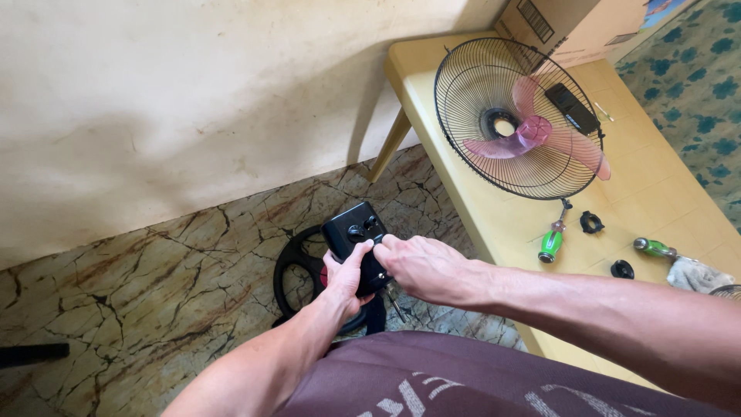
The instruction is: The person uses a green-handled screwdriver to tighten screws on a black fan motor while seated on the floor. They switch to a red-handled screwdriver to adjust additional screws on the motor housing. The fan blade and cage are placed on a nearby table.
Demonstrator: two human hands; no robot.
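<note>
While the yellow surface [494, 224] carries a fan grille [515, 116] with pink blades [532, 135] and a green screwdriver [552, 243], the black control box [355, 239] sits above the floor [154, 286], gripped by the left hand [347, 274] underneath and the right hand [428, 266] closed over it.

The black control box [356, 241] of a fan is a rounded plastic housing with two dark knobs on its upper face. It is tilted, top toward 11 o'clock, held above the marble floor [154, 278], over a black ring-shaped base [297, 282].
</note>
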